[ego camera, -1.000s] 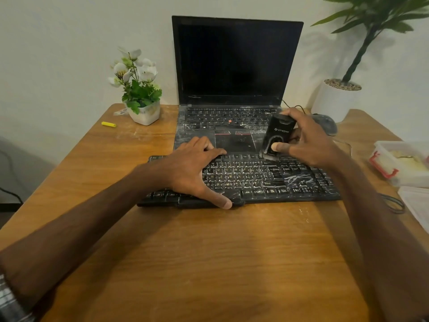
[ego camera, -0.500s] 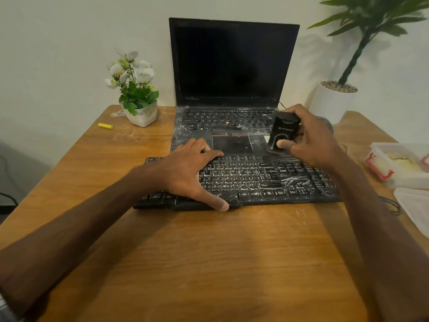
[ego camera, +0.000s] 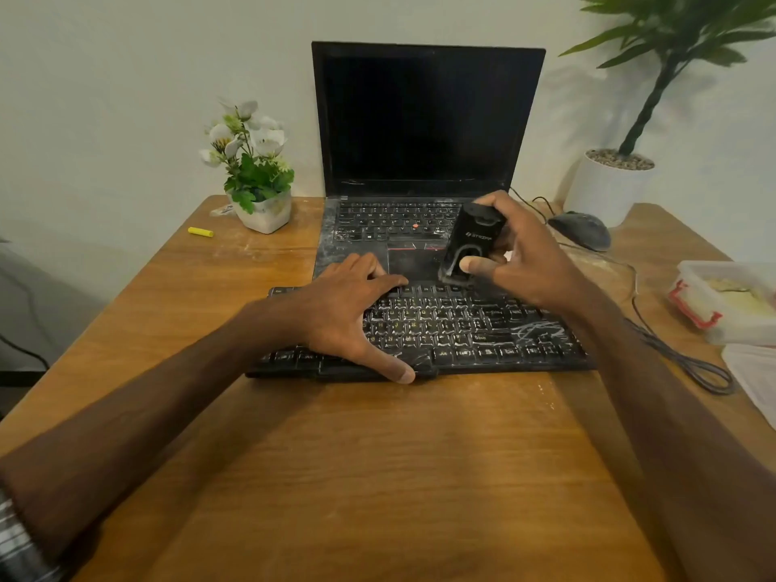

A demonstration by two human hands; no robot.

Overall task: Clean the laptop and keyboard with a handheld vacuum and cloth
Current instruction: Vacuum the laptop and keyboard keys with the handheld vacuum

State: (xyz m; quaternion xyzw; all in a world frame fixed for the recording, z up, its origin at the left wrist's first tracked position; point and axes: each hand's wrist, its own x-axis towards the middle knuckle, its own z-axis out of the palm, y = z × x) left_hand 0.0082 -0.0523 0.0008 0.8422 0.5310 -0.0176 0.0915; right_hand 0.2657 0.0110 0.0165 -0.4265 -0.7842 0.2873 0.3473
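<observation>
Handheld vacuum (ego camera: 471,245) gripped upright by right hand (ego camera: 523,254), left hand (ego camera: 348,312) flat on keyboard (ego camera: 462,329)

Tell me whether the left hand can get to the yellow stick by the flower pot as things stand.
Probably yes. The left hand only rests flat on the keyboard, holding nothing, and bare table lies between it and the yellow stick; the flower pot stands beside that path.
</observation>
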